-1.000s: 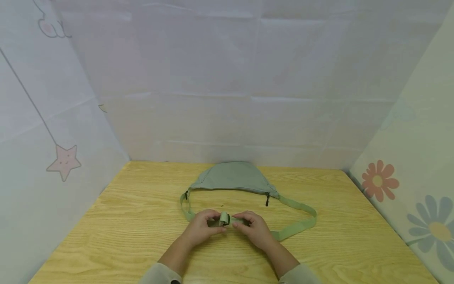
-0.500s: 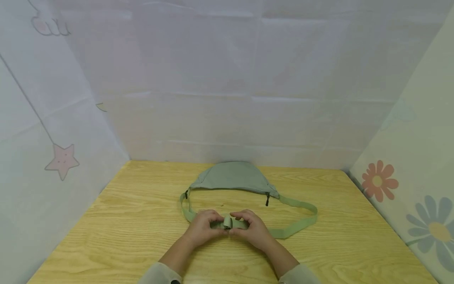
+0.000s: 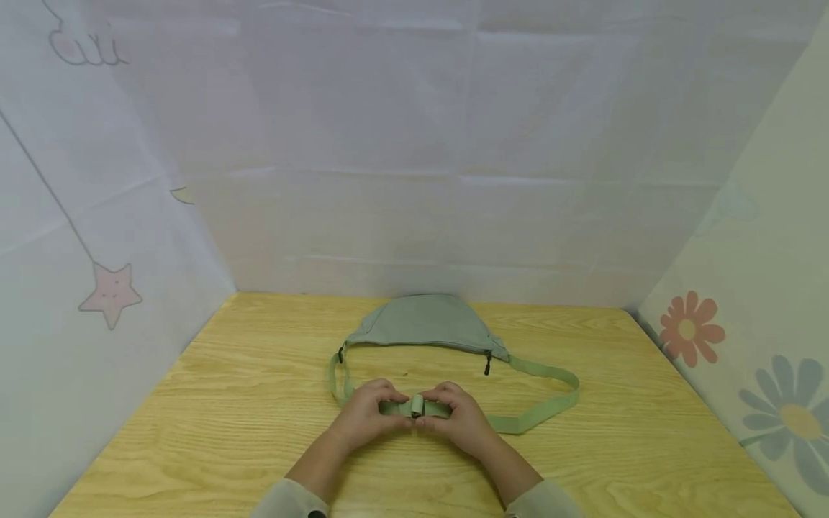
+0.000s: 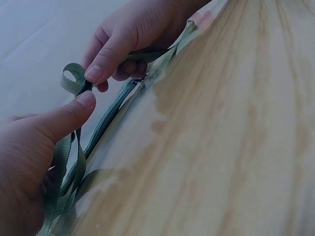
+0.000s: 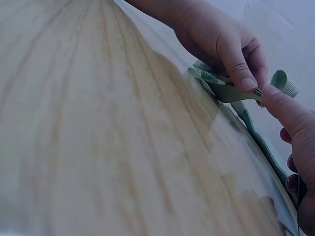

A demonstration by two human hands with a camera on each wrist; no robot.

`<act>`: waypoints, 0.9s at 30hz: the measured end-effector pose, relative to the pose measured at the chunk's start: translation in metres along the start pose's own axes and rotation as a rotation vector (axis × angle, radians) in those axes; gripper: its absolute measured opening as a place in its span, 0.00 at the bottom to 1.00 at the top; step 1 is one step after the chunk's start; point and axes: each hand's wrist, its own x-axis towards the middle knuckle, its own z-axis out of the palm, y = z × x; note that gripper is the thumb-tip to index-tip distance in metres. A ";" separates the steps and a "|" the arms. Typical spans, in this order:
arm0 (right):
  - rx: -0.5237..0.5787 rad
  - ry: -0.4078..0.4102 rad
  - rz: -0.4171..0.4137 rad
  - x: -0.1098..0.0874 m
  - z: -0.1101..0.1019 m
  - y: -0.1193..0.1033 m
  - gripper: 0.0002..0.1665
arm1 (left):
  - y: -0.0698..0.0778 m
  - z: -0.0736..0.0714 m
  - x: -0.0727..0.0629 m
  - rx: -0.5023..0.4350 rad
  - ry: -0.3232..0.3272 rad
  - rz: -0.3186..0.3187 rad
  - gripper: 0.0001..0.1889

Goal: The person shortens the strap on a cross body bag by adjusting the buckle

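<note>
A grey-green waist bag (image 3: 427, 321) lies flat at the back of the table, its light green strap (image 3: 547, 410) curving toward me. Between my hands, a short loop of webbing (image 3: 417, 405) stands up at a dark slider, which shows as a small dark piece in the left wrist view. My left hand (image 3: 365, 416) pinches the strap just left of that loop. On its other side, my right hand (image 3: 465, 419) pinches the strap with thumb and forefinger. Both thumb tips nearly meet at the slider, and the fingers hide much of it.
The wooden table (image 3: 214, 432) extends around the bag, with pale fabric walls (image 3: 427, 144) behind and at both sides. A black zipper pull (image 3: 487, 365) hangs off the bag's right end. Another dark strap fitting (image 3: 340, 355) sits at its left end.
The webbing loop has shifted slightly right and now stands more upright between the hands. My right fingers have closed in on the slider. The bag has stayed in place.
</note>
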 end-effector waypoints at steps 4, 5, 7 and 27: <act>-0.019 0.003 -0.007 0.000 0.000 -0.001 0.25 | -0.001 -0.003 -0.001 -0.009 -0.007 -0.007 0.20; -0.022 0.003 -0.007 0.000 -0.001 -0.001 0.25 | -0.001 -0.004 -0.001 -0.006 -0.009 -0.007 0.20; -0.025 0.005 -0.005 0.000 -0.001 -0.002 0.26 | -0.001 -0.004 -0.001 -0.003 -0.012 -0.011 0.20; -0.020 0.024 0.006 0.001 -0.001 -0.002 0.25 | -0.014 -0.023 -0.010 0.034 0.026 -0.025 0.19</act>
